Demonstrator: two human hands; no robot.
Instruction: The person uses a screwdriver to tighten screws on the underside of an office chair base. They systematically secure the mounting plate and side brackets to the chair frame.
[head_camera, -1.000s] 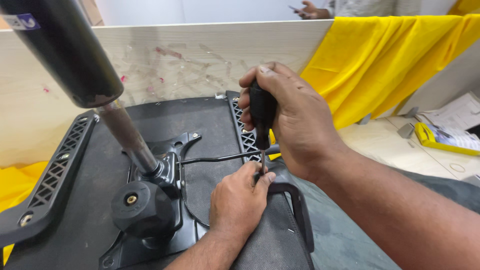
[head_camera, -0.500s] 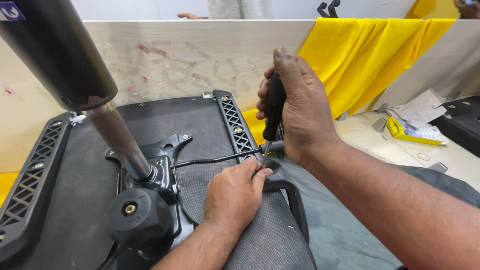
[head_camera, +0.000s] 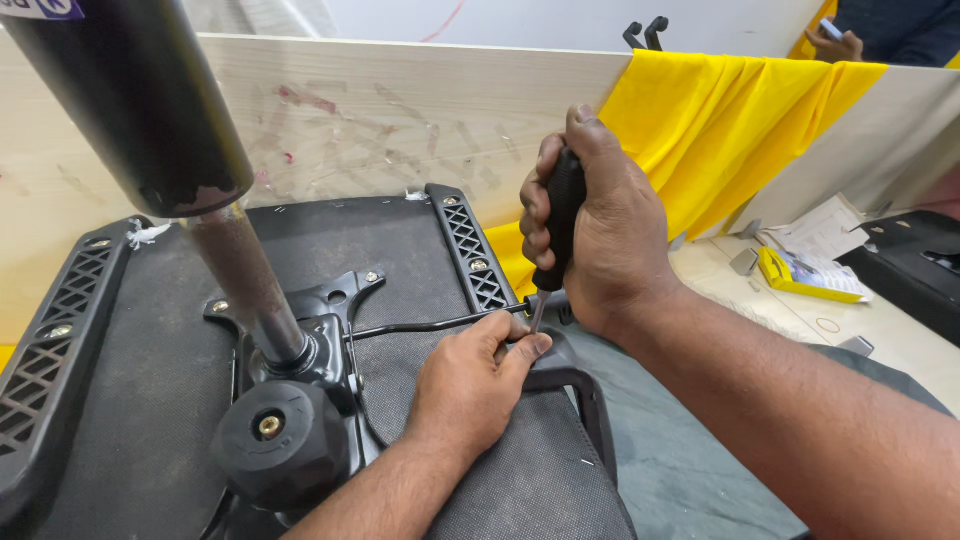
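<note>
Screwdriver (head_camera: 560, 225) stands nearly upright at the right edge of the upturned chair seat (head_camera: 150, 330), tip down beside the thin lever rod (head_camera: 430, 324). Right hand (head_camera: 600, 230) is clamped around its handle; left hand (head_camera: 470, 385), directly below, pinches the shaft near the tip.

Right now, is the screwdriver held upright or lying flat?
Upright: the right hand grips the screwdriver handle at top, tip pointing down beside the left hand.

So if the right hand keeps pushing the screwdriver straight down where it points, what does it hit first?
The right hand drives the screwdriver down; its tip seems to meet the chair underside beside the left hand's fingertips, though depth is unclear.
</note>
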